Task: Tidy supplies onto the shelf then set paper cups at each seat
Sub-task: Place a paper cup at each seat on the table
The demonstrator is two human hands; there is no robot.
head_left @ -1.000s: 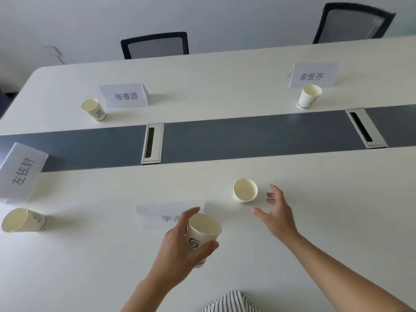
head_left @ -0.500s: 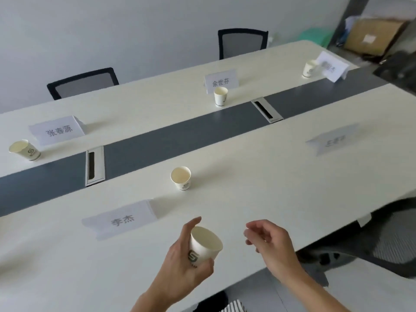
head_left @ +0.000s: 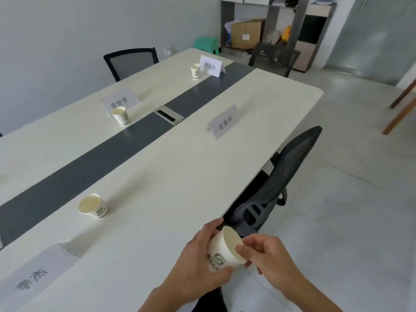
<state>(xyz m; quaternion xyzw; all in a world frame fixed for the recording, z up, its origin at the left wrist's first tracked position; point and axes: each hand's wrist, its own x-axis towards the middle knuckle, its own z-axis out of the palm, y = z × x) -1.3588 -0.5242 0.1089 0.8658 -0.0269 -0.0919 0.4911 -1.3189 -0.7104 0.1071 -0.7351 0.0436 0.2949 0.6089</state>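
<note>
A white paper cup (head_left: 221, 252) with a green logo is held over the table's near edge. My left hand (head_left: 198, 264) wraps its body from the left, and my right hand (head_left: 267, 260) pinches its rim. Three more paper cups stand on the long white table (head_left: 157, 176): one near the name card at the front left (head_left: 94, 206), one by a far-side card (head_left: 120, 115), one at the far end (head_left: 195, 71). A name card (head_left: 224, 122) on my side to the right has no cup beside it.
A black mesh chair (head_left: 283, 176) is pushed in at the table's right edge, close to my hands. More chairs (head_left: 130, 61) stand on the far side. A shelf with a cardboard box (head_left: 246, 33) and a green stool (head_left: 206, 45) fill the far corner.
The view has swung right along the table. My right hand has come in and taken the rim of the cup that my left hand was carrying alone.
</note>
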